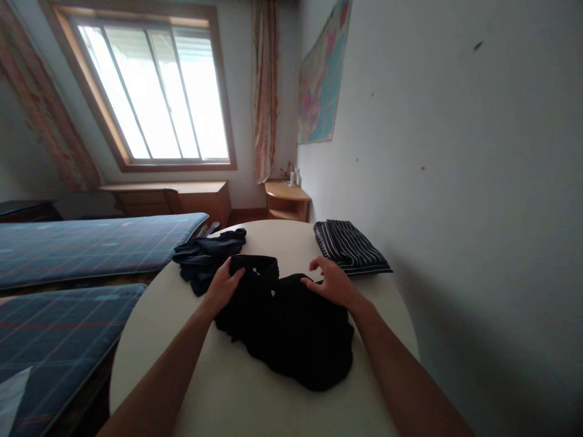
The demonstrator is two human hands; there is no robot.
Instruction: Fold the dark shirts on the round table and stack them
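Observation:
A black garment lies bunched on a round white table in front of me; its exact kind does not show. At its upper left, a band-like edge stands raised in a loop, and my left hand grips it between thumb and fingers. My right hand is above the garment's upper right part, thumb and fingers apart, with nothing visible between them. Whether its underside touches the cloth I cannot tell.
A crumpled dark blue cloth lies at the table's left. A folded black-and-white striped cloth lies at the back right, near the wall. Plaid mattresses are on the left. A corner shelf and desk stand beyond.

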